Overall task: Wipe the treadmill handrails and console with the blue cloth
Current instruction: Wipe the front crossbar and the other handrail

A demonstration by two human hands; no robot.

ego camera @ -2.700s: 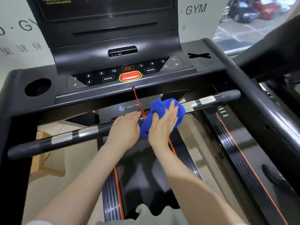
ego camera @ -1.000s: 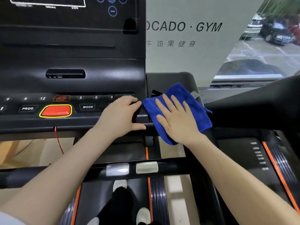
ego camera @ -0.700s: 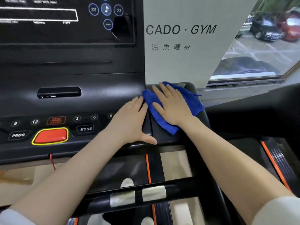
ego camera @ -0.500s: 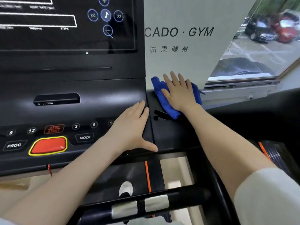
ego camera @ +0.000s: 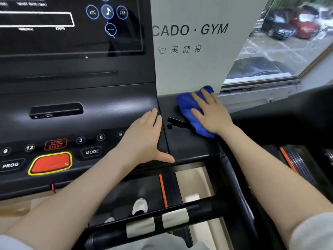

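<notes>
The blue cloth (ego camera: 187, 107) lies bunched on the right wing of the black treadmill console (ego camera: 187, 147), near its far edge. My right hand (ego camera: 210, 112) presses flat on top of the cloth, fingers spread. My left hand (ego camera: 146, 139) rests palm down on the console beside the keypad, fingers together, holding nothing. The front handrail (ego camera: 207, 204) with its silver sensor plates (ego camera: 156, 224) runs across below my arms. The right side handrail (ego camera: 232, 177) drops away under my right forearm.
A red stop button (ego camera: 50, 163) and the MODE key (ego camera: 91, 152) sit left of my left hand. The dark screen (ego camera: 72, 24) stands above. A white gym sign (ego camera: 191, 38) and a window (ego camera: 288, 37) lie behind the console.
Both hands left the front handrail and came up onto the console. My right hand slid the cloth over the right wing to its far edge; my left hand settled beside the keypad.
</notes>
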